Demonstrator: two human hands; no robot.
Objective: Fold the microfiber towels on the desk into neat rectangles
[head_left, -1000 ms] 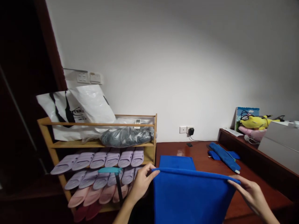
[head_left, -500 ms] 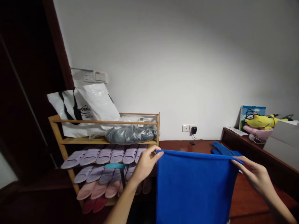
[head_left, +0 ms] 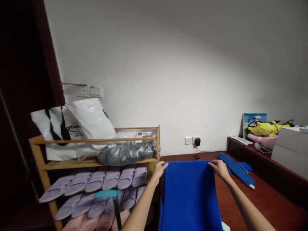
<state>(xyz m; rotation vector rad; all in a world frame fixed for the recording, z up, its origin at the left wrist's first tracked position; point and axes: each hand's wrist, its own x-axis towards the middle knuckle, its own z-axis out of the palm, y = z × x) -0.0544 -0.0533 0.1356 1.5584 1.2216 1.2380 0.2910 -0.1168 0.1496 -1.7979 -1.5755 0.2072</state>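
A blue cloth [head_left: 190, 195] hangs between my two hands, stretched along its top edge; its lower part runs out of the picture. My left hand [head_left: 158, 170] pinches the upper left corner, close to the right post of the shoe rack. At the upper right corner, my right hand [head_left: 219, 168] pinches the same edge between thumb and fingers. Just right of that hand, a folded blue umbrella [head_left: 237, 170] with a white tip lies on the reddish-brown wooden surface [head_left: 267, 205], over a flat blue piece. Something white peeks out by the cloth's lower right side.
A wooden shoe rack [head_left: 101, 140] on the left holds rows of slippers [head_left: 96, 181], white bags [head_left: 90, 117] and a plastic-wrapped bundle [head_left: 127, 152]. A teal-topped handle [head_left: 107, 193] stands before it. On the right ledge are a yellow plush toy [head_left: 264, 129] and white boxes [head_left: 291, 150].
The cloth's top edge has moved lower and farther away, and my right hand has come left, closer to my left hand. The view has tilted up, and more of the umbrella now shows.
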